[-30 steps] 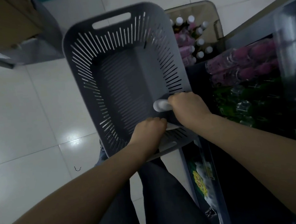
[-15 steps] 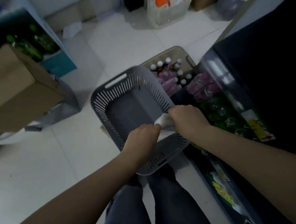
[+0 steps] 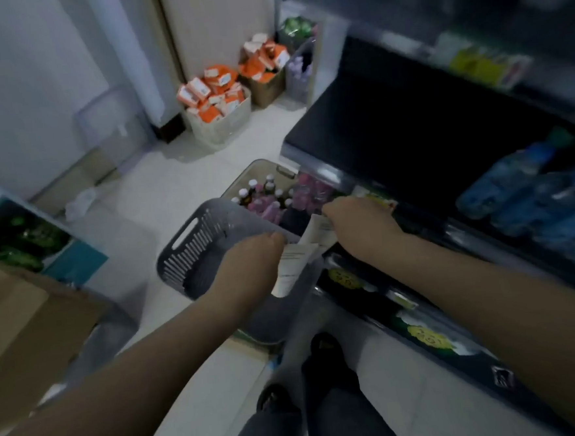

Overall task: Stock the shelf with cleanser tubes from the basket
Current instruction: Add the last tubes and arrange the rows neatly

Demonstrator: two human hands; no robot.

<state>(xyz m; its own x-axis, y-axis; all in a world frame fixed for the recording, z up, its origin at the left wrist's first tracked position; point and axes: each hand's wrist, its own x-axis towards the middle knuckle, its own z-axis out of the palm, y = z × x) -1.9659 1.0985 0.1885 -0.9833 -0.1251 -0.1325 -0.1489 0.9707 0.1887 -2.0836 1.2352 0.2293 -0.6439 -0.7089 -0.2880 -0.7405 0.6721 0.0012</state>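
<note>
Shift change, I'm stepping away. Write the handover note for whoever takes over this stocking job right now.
Left hand: grips a white cleanser tube above the grey basket.
Right hand: grips a second white tube, close to the shelf edge.
Done: both tubes are out of the basket.
Left: no tube is visible on the shelf, so place both there. The basket's visible part looks empty, but the left hand hides the rest, so check it.
</note>
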